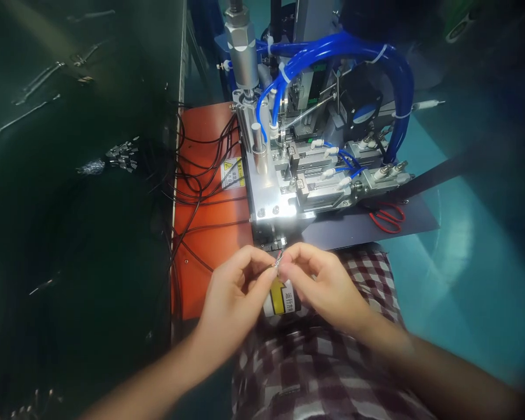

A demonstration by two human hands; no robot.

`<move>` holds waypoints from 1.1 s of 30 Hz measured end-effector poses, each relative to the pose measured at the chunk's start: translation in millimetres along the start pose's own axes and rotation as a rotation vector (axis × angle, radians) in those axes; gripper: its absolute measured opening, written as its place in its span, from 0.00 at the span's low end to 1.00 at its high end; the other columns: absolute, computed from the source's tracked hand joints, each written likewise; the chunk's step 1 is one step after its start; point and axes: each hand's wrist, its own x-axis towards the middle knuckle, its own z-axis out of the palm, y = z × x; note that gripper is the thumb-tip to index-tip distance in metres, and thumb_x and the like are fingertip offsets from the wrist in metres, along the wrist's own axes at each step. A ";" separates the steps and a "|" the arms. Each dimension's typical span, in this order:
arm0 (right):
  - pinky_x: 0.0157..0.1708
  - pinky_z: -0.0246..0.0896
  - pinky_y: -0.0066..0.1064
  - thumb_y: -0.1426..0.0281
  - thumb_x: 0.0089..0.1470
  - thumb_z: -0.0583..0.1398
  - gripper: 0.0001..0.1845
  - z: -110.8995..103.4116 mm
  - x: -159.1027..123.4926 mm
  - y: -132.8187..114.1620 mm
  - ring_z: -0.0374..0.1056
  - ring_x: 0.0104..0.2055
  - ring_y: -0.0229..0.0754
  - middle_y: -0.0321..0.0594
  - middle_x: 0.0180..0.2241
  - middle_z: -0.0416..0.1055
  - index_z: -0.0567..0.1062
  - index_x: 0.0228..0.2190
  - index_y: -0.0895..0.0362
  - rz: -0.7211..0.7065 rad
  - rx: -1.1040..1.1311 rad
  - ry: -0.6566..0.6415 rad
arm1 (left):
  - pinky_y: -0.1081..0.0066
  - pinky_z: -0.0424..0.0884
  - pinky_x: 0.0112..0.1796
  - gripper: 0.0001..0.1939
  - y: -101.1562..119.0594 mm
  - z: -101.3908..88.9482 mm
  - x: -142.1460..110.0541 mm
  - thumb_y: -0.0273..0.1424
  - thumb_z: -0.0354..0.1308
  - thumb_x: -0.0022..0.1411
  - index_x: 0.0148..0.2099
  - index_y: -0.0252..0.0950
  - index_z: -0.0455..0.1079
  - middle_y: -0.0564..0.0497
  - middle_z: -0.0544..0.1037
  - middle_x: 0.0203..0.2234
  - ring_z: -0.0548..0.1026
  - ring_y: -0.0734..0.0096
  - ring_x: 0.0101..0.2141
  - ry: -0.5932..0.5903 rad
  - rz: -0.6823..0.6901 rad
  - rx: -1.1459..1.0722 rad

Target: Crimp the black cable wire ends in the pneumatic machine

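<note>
Teal floor (476, 280) lies right of the machine (306, 169); left is a dark green surface (91, 233) bearing silvery pieces (122, 154). On the orange plate (207, 239), a warning label (233, 173) shows a yellow triangle, text illegible. Another label (284, 298) reads "运行方" as far as visible. Left hand (236, 286) and right hand (321, 277) are together, fingertips pinching a small part (277, 262) before the machine.
</note>
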 end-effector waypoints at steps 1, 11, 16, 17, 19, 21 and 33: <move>0.20 0.55 0.22 0.69 0.57 0.58 0.07 0.2 -0.2 0.7 0.56 0.19 0.29 0.30 0.23 0.68 0.70 0.28 0.57 -0.002 -0.005 -0.002 | 0.76 0.68 0.28 0.05 1.9 -0.6 1.2 0.32 0.58 0.60 0.40 0.39 0.71 0.54 0.72 0.27 0.71 0.74 0.28 -0.015 -0.025 -0.035; 0.24 0.56 0.24 0.68 0.59 0.58 0.08 -1.7 -2.3 1.4 0.56 0.20 0.30 0.29 0.22 0.65 0.70 0.28 0.57 -0.035 -0.055 -0.029 | 0.77 0.66 0.23 0.10 8.4 -10.6 8.8 0.33 0.58 0.60 0.45 0.39 0.70 0.55 0.70 0.24 0.69 0.77 0.21 -0.213 -0.163 -0.278; 0.27 0.57 0.25 0.68 0.60 0.57 0.09 -3.6 -3.7 2.6 0.60 0.25 0.33 0.31 0.24 0.66 0.70 0.28 0.57 -0.089 -0.132 -0.022 | 0.78 0.65 0.22 0.09 9.6 -10.4 8.6 0.33 0.59 0.60 0.43 0.38 0.68 0.54 0.72 0.25 0.71 0.77 0.21 -0.213 -0.196 -0.291; 0.27 0.57 0.25 0.68 0.60 0.57 0.09 -3.8 -3.8 3.0 0.60 0.26 0.33 0.31 0.24 0.67 0.71 0.28 0.57 -0.092 -0.144 -0.023 | 0.79 0.64 0.22 0.08 9.4 -10.7 8.4 0.33 0.59 0.61 0.42 0.38 0.67 0.55 0.72 0.24 0.71 0.78 0.21 -0.216 -0.210 -0.288; 0.27 0.56 0.25 0.69 0.60 0.57 0.08 -4.1 -3.8 4.0 0.61 0.26 0.34 0.32 0.24 0.67 0.71 0.28 0.57 -0.095 -0.162 -0.025 | 0.80 0.62 0.22 0.07 8.6 -11.4 8.1 0.34 0.58 0.62 0.41 0.38 0.66 0.56 0.71 0.23 0.70 0.79 0.20 -0.226 -0.228 -0.292; 0.28 0.57 0.26 0.69 0.60 0.57 0.08 -4.0 -3.5 4.6 0.61 0.27 0.34 0.32 0.25 0.67 0.71 0.29 0.57 -0.100 -0.175 -0.027 | 0.80 0.62 0.22 0.07 7.1 -12.1 8.1 0.34 0.58 0.62 0.39 0.38 0.65 0.56 0.70 0.21 0.69 0.79 0.20 -0.239 -0.238 -0.310; 0.20 0.54 0.23 0.69 0.59 0.57 0.09 -5.3 -4.7 -5.5 0.58 0.21 0.30 0.31 0.23 0.66 0.69 0.28 0.57 0.026 -0.015 -0.030 | 0.77 0.68 0.28 0.07 6.0 -11.8 7.6 0.31 0.63 0.57 0.37 0.38 0.69 0.53 0.73 0.30 0.71 0.75 0.28 -0.078 -0.055 -0.020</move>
